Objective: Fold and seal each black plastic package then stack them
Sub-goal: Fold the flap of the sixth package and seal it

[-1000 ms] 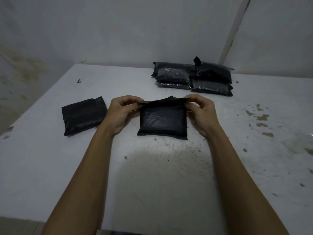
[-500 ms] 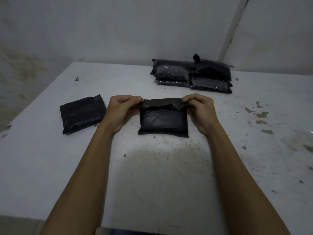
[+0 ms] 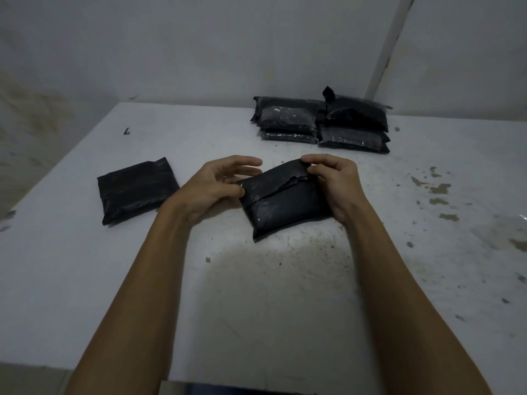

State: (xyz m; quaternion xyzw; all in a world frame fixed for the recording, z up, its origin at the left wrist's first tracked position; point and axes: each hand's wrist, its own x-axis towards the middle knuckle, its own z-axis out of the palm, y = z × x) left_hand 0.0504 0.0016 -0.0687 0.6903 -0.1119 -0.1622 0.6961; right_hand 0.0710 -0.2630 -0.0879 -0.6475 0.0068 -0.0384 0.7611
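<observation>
A black plastic package (image 3: 285, 199) lies near the middle of a white table (image 3: 271, 309), turned at a slant so its right end sits farther from the viewer than its left. It is a soft, pillow-shaped pouch of glossy, crinkled film, and a flap with a ragged edge is folded down across its upper part. The right hand (image 3: 335, 185) pinches the far right corner of that flap between thumb and forefinger, with the remaining fingers curled against the package's right side. The left hand (image 3: 219, 185) touches the package's left end with its thumb, while its fingers are spread loosely and hover just above the flap without closing on it. Both bare forearms reach in from the bottom of the view. To the left, apart from the hands, a second black package (image 3: 135, 191) lies flat, squarish and wrinkled, with its flap already folded under. At the far edge of the table, against the wall, a pile of shiny black packages (image 3: 322, 122) sits in two side-by-side stacks; one loose corner of film sticks up from the top. The tabletop is matte white, scuffed, speckled with dark grit near the package, and marked with brownish chipped patches (image 3: 436, 189) on the right. The walls (image 3: 171, 47) behind are plain, dull grey-white, stained on the left, and the lighting is dim.
</observation>
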